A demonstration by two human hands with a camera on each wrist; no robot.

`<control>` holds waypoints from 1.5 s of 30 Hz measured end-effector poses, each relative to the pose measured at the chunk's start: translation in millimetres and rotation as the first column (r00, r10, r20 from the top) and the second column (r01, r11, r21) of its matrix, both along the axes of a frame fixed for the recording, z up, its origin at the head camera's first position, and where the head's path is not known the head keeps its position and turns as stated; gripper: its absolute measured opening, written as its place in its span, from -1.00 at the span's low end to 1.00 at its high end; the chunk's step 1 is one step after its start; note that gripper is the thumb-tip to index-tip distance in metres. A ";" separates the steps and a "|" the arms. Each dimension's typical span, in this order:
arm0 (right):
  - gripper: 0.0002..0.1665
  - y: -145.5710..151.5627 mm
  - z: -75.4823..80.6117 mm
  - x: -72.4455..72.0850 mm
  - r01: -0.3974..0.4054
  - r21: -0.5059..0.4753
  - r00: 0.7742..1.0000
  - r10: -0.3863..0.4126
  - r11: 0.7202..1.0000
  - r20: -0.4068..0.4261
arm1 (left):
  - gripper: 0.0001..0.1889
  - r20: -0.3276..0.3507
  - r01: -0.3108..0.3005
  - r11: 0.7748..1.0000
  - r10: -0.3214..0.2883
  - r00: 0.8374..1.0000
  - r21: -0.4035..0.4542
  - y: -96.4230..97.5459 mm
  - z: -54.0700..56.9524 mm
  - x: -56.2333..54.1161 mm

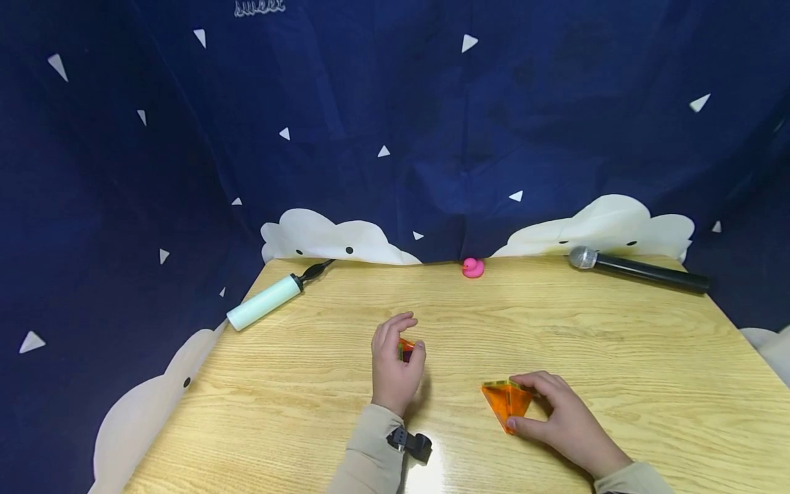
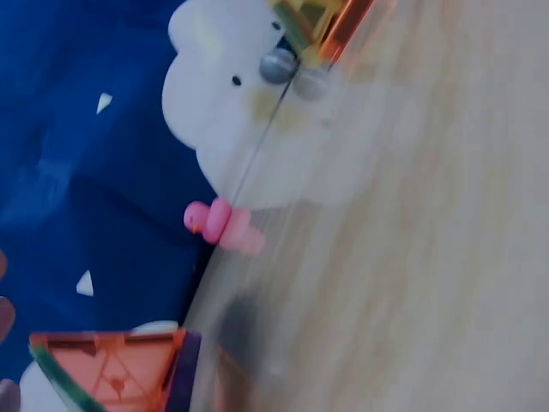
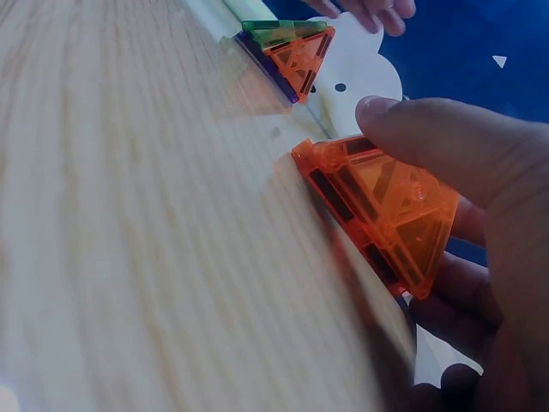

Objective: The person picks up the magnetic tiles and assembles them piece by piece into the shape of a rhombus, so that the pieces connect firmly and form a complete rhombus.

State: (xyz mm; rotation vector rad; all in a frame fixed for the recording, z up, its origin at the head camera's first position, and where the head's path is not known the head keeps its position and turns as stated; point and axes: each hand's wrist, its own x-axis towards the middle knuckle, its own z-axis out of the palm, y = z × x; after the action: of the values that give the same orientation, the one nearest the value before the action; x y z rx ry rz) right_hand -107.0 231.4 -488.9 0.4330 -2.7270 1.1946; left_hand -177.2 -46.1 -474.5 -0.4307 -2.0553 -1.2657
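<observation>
My right hand (image 1: 570, 422) pinches an orange magnetic-tile pyramid (image 3: 386, 210) between thumb and fingers, low over the table. A yellow edge shows along the top of that orange pyramid (image 1: 503, 401) in the head view. My left hand (image 1: 395, 370) curves loosely beside a second small magnetic-tile pyramid (image 1: 407, 348), which it partly hides from above. Orange, green and purple tiles make up this second pyramid (image 3: 296, 60), standing on the table. In the right wrist view, the left fingertips (image 3: 390, 15) show apart from it.
A pink rubber duck (image 1: 473, 268) sits at the table's back edge. Back left lies a mint-green hand pump (image 1: 265, 302) with a black end; a black microphone (image 1: 648, 271) lies back right. Dark blue cloth (image 1: 432, 123) with white clouds hangs behind the wooden table (image 1: 278, 412).
</observation>
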 end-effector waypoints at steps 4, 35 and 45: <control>-0.29 0.3 -0.4 -0.5 -0.006 -0.008 1.000 0.006 1.000 0.010 | -0.60 0.129 -0.020 0.999 0.016 0.992 0.028 -6.8 -6.5 -4.2; -0.29 0.1 -2.1 -0.4 0.013 0.002 0.999 -0.013 1.000 0.033 | -0.53 0.597 0.258 0.948 -0.100 0.796 -0.185 -34.2 -13.2 2.2; -0.20 1.0 -0.1 -2.3 0.016 0.121 0.999 -0.011 0.993 -0.038 | -0.20 0.664 0.333 0.901 -0.069 0.744 -0.279 -51.7 -6.8 8.1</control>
State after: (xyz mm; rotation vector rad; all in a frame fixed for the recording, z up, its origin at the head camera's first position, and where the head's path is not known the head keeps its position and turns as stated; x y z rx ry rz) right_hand -109.3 232.4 -489.1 0.4452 -2.7757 1.0110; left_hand -169.0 -97.7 -481.3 -0.4461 -2.9491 -1.2438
